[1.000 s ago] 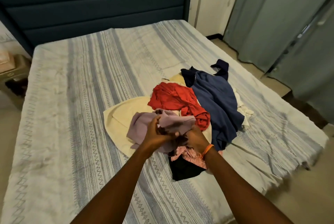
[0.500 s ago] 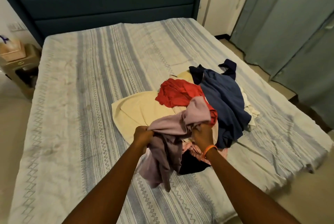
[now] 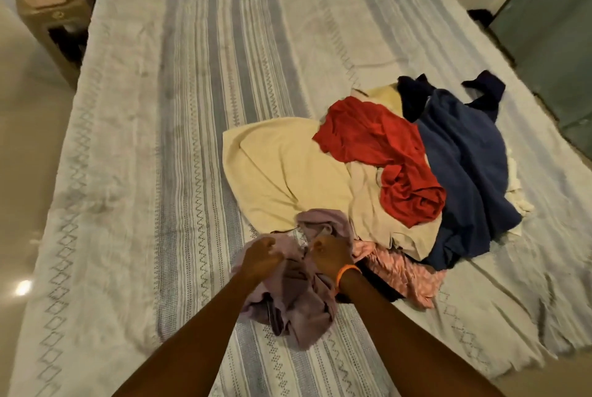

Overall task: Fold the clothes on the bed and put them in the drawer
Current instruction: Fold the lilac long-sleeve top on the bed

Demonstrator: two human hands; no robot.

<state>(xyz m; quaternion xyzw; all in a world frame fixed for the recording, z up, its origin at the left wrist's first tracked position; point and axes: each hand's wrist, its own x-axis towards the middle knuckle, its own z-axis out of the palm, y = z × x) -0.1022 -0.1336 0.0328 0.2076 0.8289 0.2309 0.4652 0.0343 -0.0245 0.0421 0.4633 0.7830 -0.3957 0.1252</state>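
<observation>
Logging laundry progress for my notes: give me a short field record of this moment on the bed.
in hand: crumpled lilac cotton garment, unfolded
left hand: grips the garment
right hand: grips the garment
pile: cream cloth, red top, navy blue garment, pink patterned piece
surface: grey-striped white bedspread
folded so far: none visible
drawer: not in view

left hand (image 3: 261, 257) + right hand (image 3: 330, 252) | grip lilac garment (image 3: 298, 303) (crumpled) | bed (image 3: 192, 108)

A heap of clothes (image 3: 400, 172) is lying right of centre on the bed (image 3: 160, 140); a bunched garment (image 3: 294, 300) is sitting below it, a bedside stand (image 3: 54, 22) upper left.
</observation>
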